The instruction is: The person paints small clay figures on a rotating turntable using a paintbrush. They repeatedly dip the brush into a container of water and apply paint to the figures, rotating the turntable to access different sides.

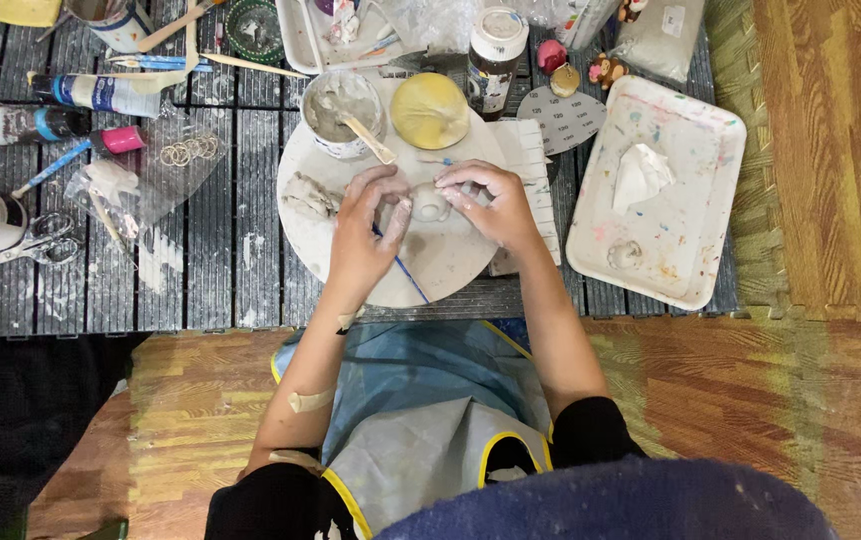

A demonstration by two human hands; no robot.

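A home craft corner: paint tubes [100, 93], scissors [25, 245] and a spattered tray [695, 150] crowd the low table [220, 250].

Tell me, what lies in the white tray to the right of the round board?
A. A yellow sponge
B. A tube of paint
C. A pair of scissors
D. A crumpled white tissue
D: a crumpled white tissue lies in the paint-flecked white tray, right of the round board.
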